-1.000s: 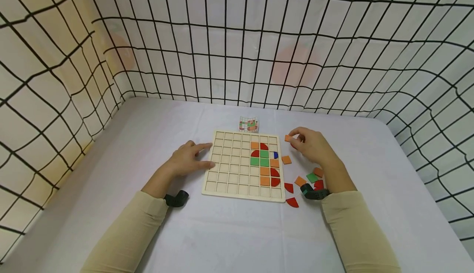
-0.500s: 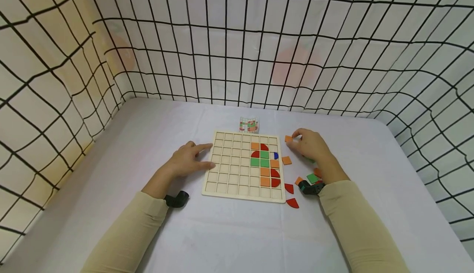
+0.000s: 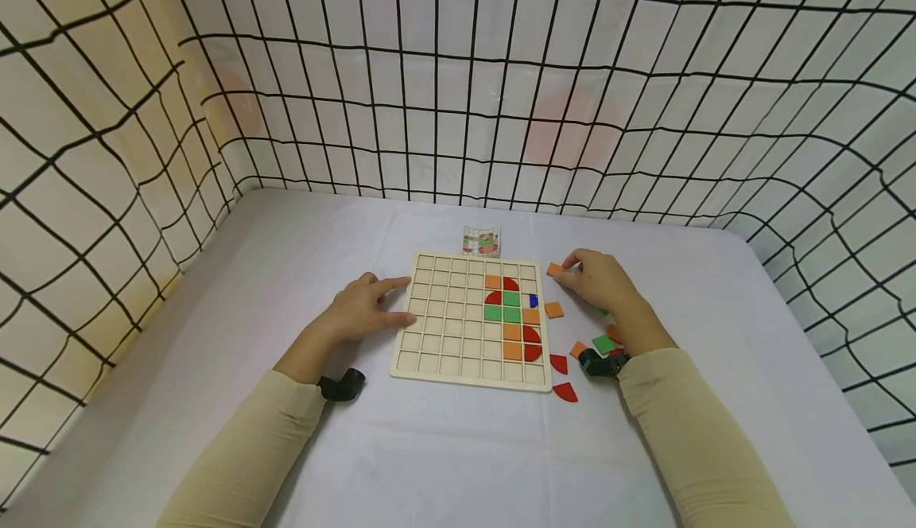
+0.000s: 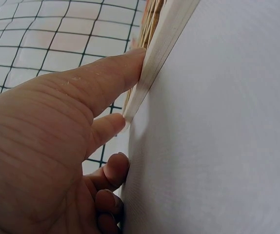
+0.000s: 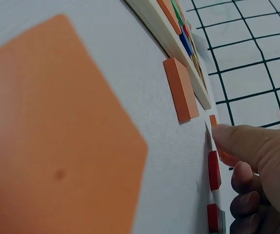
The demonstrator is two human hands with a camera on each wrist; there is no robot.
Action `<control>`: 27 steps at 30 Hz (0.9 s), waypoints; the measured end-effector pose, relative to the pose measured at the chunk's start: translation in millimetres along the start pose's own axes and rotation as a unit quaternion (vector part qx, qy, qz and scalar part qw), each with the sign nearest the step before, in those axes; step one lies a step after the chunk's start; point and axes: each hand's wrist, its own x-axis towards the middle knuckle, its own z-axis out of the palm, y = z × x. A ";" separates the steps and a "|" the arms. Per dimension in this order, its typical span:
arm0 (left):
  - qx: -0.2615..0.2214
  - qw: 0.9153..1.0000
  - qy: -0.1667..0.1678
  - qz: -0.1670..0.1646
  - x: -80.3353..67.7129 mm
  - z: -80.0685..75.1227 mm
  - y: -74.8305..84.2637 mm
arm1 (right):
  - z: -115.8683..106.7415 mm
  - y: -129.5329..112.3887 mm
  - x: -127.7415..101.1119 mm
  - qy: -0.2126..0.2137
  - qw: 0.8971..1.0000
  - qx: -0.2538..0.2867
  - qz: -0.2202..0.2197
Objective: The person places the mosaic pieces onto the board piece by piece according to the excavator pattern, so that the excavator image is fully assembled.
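A wooden grid board lies on the white table, with orange, green, red and blue tiles set in its right columns. My left hand rests open against the board's left edge. In the left wrist view the thumb presses that board edge. My right hand is just past the board's top right corner and pinches a small orange square tile low over the table. The right wrist view shows the thumb by this tile.
Loose tiles lie right of the board: an orange square, another orange, a green one and two red quarter pieces. A small pattern card lies behind the board. Grid-patterned walls enclose the table.
My right hand has sunk toward the table and shifted slightly left with the orange tile, its wrist now over the loose tiles. The left hand has not moved.
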 end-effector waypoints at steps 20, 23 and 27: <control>0.001 1.000 0.000 -0.005 0.4 0.6 1.3 | 9.6 -28.3 -27.4 -0.047 0.997 0.015 -0.059; 0.001 1.000 0.002 -0.006 -0.1 0.3 1.4 | 12.9 -37.4 -34.1 -0.052 0.995 0.013 -0.083; 0.000 1.000 0.004 -0.004 -0.4 0.1 1.8 | 17.3 -49.0 -44.0 -0.075 0.992 0.012 -0.099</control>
